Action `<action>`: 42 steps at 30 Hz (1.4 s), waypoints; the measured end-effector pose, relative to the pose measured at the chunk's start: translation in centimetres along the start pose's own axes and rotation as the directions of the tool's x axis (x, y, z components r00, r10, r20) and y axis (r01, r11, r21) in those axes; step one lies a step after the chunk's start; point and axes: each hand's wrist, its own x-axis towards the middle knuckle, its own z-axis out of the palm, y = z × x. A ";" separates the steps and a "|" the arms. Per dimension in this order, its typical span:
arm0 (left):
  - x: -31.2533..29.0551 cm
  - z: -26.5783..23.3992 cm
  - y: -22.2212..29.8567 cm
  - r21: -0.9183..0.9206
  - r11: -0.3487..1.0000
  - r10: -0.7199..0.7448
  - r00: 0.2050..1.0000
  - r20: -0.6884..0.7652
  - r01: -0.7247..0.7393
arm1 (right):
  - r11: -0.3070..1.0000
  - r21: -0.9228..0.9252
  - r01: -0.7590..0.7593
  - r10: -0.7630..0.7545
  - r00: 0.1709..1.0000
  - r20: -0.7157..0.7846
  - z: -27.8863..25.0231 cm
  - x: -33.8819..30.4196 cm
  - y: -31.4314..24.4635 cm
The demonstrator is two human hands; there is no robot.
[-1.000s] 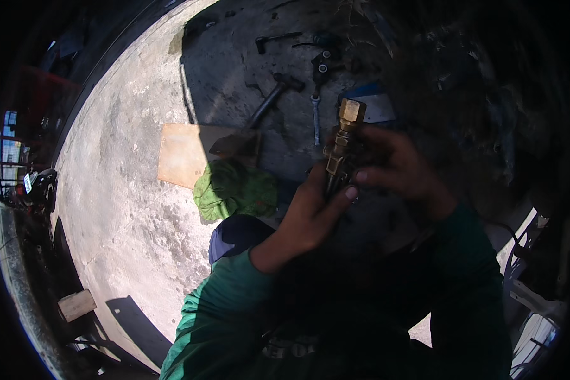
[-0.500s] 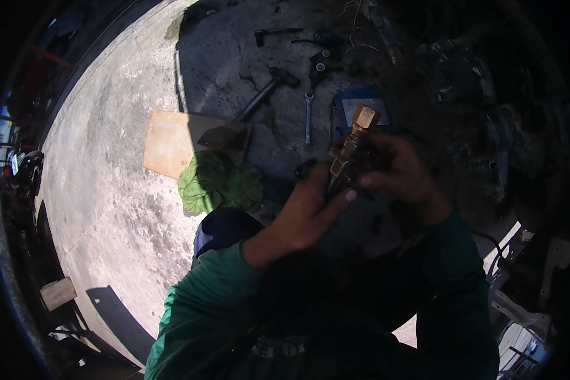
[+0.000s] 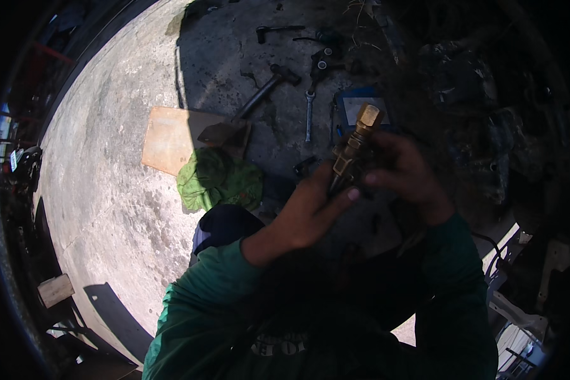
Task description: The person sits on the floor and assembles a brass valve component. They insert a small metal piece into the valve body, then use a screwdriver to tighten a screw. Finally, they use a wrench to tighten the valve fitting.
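Note:
A brass fitting point(image 3: 354, 144) with a hexagonal nut at its upper end is held tilted in front of me, over the shaded floor. My left hand point(image 3: 304, 212) is closed around its lower part, the thumb lying along it. Against the fitting's right side, my right hand point(image 3: 404, 170) has its fingers and thumb curled together. Deep shadow hides just what the right fingertips grip. Beyond the fitting lies a blue flat case or folder point(image 3: 351, 107) with a pale sheet on it.
On the concrete floor lie a hammer point(image 3: 266, 90), a combination wrench point(image 3: 309, 117), a dark handled tool point(image 3: 278, 30) and a dark metal part point(image 3: 323, 66). A green cloth point(image 3: 218, 180) overlaps a tan board point(image 3: 168, 139) to the left. Dark machine parts point(image 3: 462, 76) crowd the right.
The fitting and both hands have shifted very slightly to the right. My right thumb sits a little farther from the fitting. The grip of my left hand looks the same.

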 end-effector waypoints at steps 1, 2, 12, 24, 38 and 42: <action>0.0 -0.1 0.1 -0.004 1.000 -0.022 1.000 0.012 0.022 | 1.000 -0.022 -0.009 0.009 1.000 -0.008 0.0 0.0 0.0; 0.0 -0.2 0.2 -0.008 0.999 -0.043 0.999 0.024 0.044 | 0.999 -0.033 0.012 -0.013 1.000 -0.012 0.1 0.0 0.1; 0.0 -0.2 0.9 -0.231 0.971 -0.057 0.997 0.053 0.067 | 0.999 -0.039 0.031 -0.031 1.000 0.000 0.3 0.3 0.3; -0.3 0.0 0.1 -0.074 0.997 0.028 1.000 0.013 -0.027 | 0.999 -0.031 0.025 -0.027 0.999 -0.046 1.1 0.0 0.1; -0.8 -0.2 -0.2 0.035 0.999 -0.034 0.999 0.012 0.034 | 0.999 -0.032 0.012 -0.013 1.000 -0.029 1.4 0.0 -0.2; -0.8 0.0 -0.6 0.054 0.998 -0.034 0.999 0.005 0.034 | 0.998 -0.052 0.046 -0.049 0.997 -0.051 1.6 0.1 0.1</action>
